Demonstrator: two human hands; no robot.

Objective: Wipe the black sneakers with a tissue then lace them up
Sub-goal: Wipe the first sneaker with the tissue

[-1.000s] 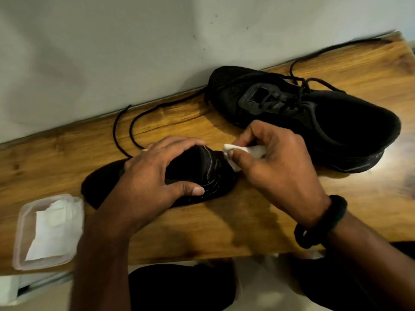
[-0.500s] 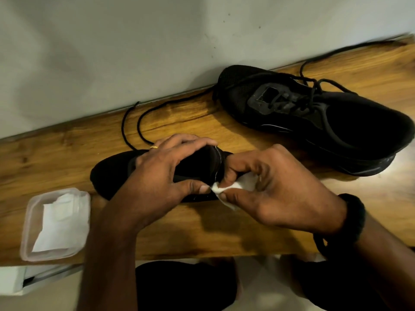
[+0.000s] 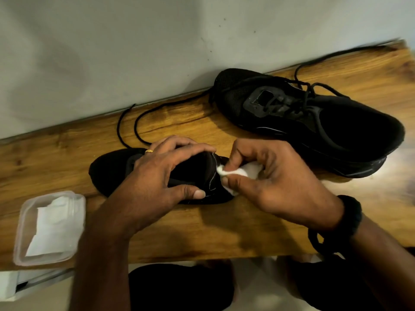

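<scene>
At the table's (image 3: pixel 202 232) front left corner sits a clear plastic tub (image 3: pixel 22 232) holding folded white tissues (image 3: pixel 52 230). Near the front edge lies a black sneaker (image 3: pixel 107 169), which the left hand (image 3: pixel 157 182) grips, fingers curled over its top. The right hand (image 3: pixel 276 182) pinches a crumpled tissue (image 3: pixel 244 172) against its heel. The second sneaker (image 3: pixel 314 122), laces loose, lies toward the back right corner.

near sneaker (image 3: pixel 112 171) left, far sneaker (image 3: pixel 314 122) behind-right
</scene>
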